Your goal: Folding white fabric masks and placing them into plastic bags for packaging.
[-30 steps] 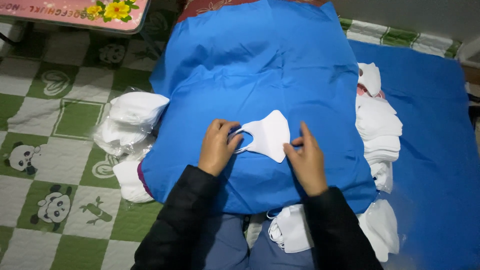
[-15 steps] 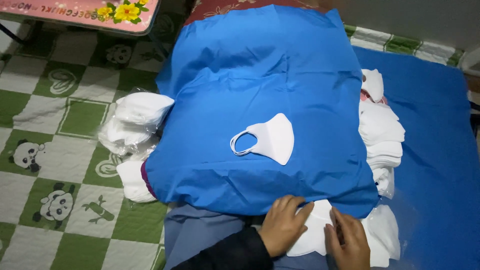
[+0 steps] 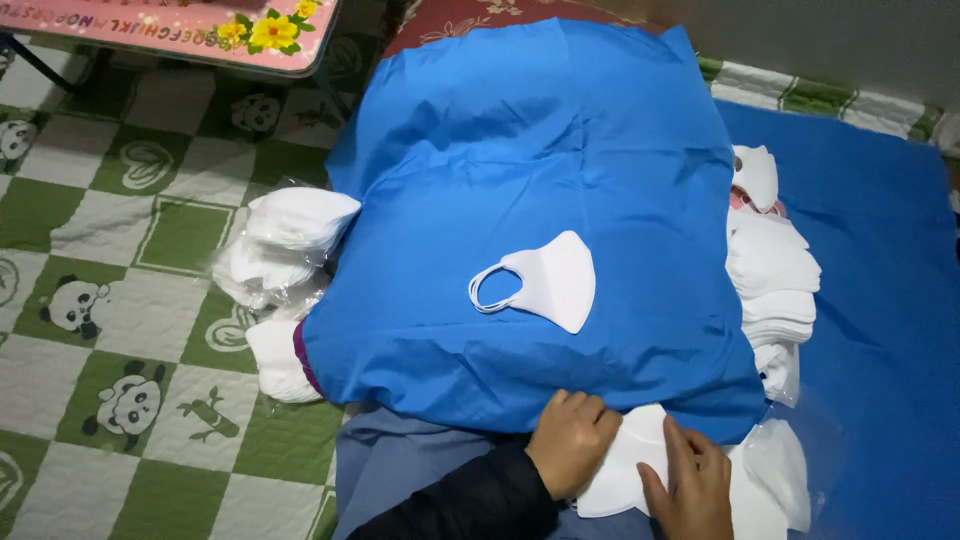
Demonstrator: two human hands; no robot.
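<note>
Both hands, left hand [image 3: 572, 442] and right hand [image 3: 692, 482], pressed curled fingers onto a white mask [image 3: 625, 470] at the near edge (whether pinched, I cannot tell). Pulled carelessly, it could drag neighbouring masks off the pile [image 3: 775, 475] or rumple the blue cloth [image 3: 540, 200] under the folded mask [image 3: 548, 282].

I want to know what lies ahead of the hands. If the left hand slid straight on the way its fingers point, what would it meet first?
The left hand points up and away, so it would probably first meet the near edge of the blue cloth, then the lone white mask lying on it. Depth is hard to judge.
</note>
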